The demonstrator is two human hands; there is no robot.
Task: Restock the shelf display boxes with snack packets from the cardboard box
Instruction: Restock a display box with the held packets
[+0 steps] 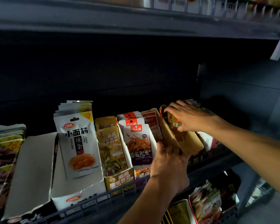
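Dark shop shelving, dimly lit; the working shelf point(208, 168) carries a low wire rail along its front edge, with a second shelf board overhead leaving tall open room above the goods. The landmark is the brown display box point(187, 143), standing tilted on the shelf towards its right end. Left of it, touching side by side, stand a box of purple-and-white squid packets point(138, 143), then a yellow box of packets point(111, 147), then a white box holding white noodle-strip packets point(78, 143). Further left stands an empty white box point(32, 172), its interior the only free space in the row. Right of the brown display box, more packets are visible but too dark to identify. Below it, a lower shelf holds further packets point(205, 202).

The left hand point(168, 164) grips the brown display box at its front left wall, fingers curled over the edge. The right hand point(190, 116) is inside the box top, thumb and fingers pinching an orange snack packet point(174, 125) that stands partly in the box. The cardboard supply box is out of view.
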